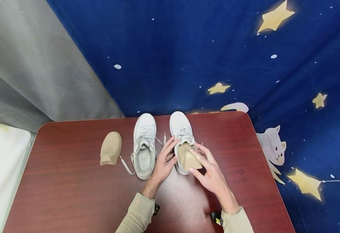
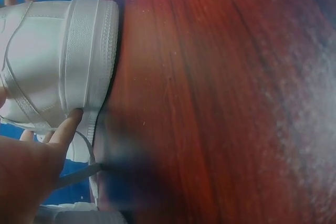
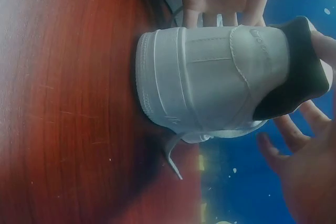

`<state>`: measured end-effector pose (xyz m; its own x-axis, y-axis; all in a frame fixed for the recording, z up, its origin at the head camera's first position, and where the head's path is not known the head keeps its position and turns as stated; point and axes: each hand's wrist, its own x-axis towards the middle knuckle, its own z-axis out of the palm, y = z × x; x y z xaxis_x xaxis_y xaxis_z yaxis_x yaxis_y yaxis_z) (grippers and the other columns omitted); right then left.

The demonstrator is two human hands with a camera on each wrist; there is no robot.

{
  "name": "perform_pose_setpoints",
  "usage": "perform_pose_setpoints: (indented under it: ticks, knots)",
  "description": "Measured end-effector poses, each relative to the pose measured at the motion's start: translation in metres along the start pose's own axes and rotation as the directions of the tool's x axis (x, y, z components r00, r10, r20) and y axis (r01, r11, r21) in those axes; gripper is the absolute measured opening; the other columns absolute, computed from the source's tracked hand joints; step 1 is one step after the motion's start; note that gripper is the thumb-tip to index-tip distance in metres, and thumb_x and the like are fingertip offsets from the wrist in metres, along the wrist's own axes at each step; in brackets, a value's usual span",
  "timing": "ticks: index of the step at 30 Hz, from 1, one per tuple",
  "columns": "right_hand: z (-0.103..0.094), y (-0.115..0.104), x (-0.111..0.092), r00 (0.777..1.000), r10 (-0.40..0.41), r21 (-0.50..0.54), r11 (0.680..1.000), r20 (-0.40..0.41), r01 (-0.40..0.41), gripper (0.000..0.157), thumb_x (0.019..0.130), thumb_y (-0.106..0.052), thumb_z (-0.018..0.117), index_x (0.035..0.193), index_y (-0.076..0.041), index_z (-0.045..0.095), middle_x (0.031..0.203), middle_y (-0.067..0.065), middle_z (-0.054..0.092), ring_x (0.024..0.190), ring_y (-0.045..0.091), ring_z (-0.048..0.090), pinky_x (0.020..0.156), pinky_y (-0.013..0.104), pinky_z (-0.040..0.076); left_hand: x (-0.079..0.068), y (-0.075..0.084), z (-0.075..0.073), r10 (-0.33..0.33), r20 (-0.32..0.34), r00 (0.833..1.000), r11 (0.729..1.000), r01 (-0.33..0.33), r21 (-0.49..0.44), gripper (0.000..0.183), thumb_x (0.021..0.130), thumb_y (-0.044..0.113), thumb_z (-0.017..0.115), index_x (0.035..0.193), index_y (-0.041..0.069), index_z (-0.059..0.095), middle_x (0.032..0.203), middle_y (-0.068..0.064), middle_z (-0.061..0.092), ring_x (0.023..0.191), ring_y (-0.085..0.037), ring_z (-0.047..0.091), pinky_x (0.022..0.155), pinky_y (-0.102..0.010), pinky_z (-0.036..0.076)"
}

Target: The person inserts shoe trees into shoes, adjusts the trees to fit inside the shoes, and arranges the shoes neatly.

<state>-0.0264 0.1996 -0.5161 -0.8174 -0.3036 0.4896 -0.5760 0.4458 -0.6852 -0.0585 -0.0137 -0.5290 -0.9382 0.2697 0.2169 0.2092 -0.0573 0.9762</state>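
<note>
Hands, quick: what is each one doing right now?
Left hand: open, straight fingers steadying the right-hand white sneaker.
Right hand: pinching the tan insole sticking out of that sneaker.
</note>
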Motion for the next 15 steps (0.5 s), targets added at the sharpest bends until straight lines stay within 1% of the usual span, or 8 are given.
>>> perform_pose_setpoints:
  ticks: [3, 6, 11, 15]
  knots:
    - [0.0002, 0.0003, 0.0008, 1.000, -0.001, 0.034, 0.999, -0.005, 0.001, 0.053, 0.088, -0.025, 0.076, 0.136, -0.007, 0.061, 0.146, 0.023, 0.045, 0.122, 0.038, 0.053, 0.106, 0.030, 0.039, 0.0004, 0.0006, 0.0000, 0.000, -0.004, 1.000, 1.000, 0.000, 0.001, 0.058, 0.087, -0.020, 0.053, 0.143, -0.005, 0.048, 0.157, -0.028, 0.027, 0.139, -0.040, 0.037, 0.097, -0.061, 0.043]
    - [0.0002, 0.0009, 0.0012, 1.000, 0.024, 0.047, 0.999, -0.002, -0.024, 0.053, 0.085, -0.019, 0.079, 0.134, -0.010, 0.062, 0.146, 0.022, 0.045, 0.125, 0.042, 0.050, 0.108, 0.028, 0.036, 0.0006, 0.0011, 0.0002, -0.001, -0.007, 1.000, 1.000, 0.001, -0.002, 0.058, 0.087, -0.020, 0.052, 0.143, -0.005, 0.049, 0.156, -0.028, 0.027, 0.139, -0.040, 0.037, 0.097, -0.062, 0.043]
    - [0.0009, 0.0043, 0.0007, 0.999, 0.048, 0.053, 0.997, 0.003, -0.048, 0.052, 0.085, -0.022, 0.078, 0.134, -0.012, 0.063, 0.147, 0.020, 0.045, 0.135, 0.040, 0.042, 0.110, 0.027, 0.035, 0.0004, 0.0007, 0.0010, -0.005, -0.011, 1.000, 1.000, 0.005, -0.005, 0.058, 0.086, -0.020, 0.053, 0.142, -0.005, 0.049, 0.156, -0.028, 0.028, 0.139, -0.040, 0.037, 0.098, -0.062, 0.043]
    - [0.0028, 0.0088, 0.0003, 0.999, 0.040, 0.075, 0.996, -0.002, -0.040, 0.051, 0.086, -0.024, 0.078, 0.133, -0.010, 0.063, 0.147, 0.021, 0.045, 0.138, 0.043, 0.038, 0.111, 0.035, 0.037, -0.0002, 0.0002, 0.0018, -0.018, -0.014, 1.000, 1.000, 0.018, -0.013, 0.057, 0.087, -0.019, 0.053, 0.142, -0.005, 0.049, 0.156, -0.028, 0.028, 0.139, -0.039, 0.037, 0.098, -0.063, 0.042]
